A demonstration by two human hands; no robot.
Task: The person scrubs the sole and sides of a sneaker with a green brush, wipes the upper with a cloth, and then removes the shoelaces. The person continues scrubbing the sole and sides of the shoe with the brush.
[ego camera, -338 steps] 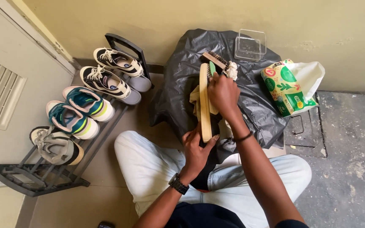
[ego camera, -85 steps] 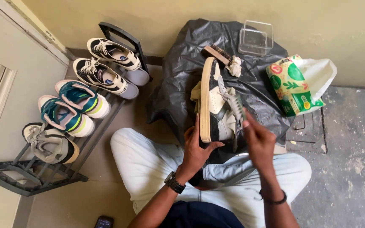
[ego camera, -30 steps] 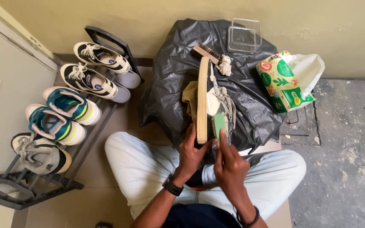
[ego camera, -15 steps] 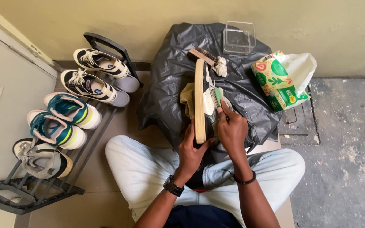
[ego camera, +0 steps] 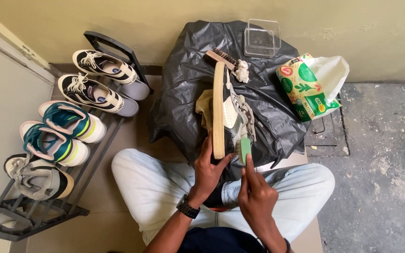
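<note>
A white and dark sneaker (ego camera: 227, 108) with a tan sole stands on its side over a black plastic sheet (ego camera: 188, 79). My left hand (ego camera: 209, 169) grips its heel end from below. My right hand (ego camera: 257, 199) holds a small green brush (ego camera: 245, 148) against the shoe's upper near the heel. A tan cloth (ego camera: 205, 108) lies under the shoe. I sit cross-legged in light jeans, with a dark watch on my left wrist.
A wooden brush (ego camera: 221, 58) and a white rag (ego camera: 241, 72) lie beyond the shoe, with a clear plastic box (ego camera: 261, 38) by the wall. A printed green and yellow bag (ego camera: 311, 86) sits to the right. A black shoe rack (ego camera: 48, 136) with several shoes stands to the left.
My right hand has drawn back along the shoe from mid-upper toward the heel with the green brush. The sneaker stays held on its side in my left hand.
</note>
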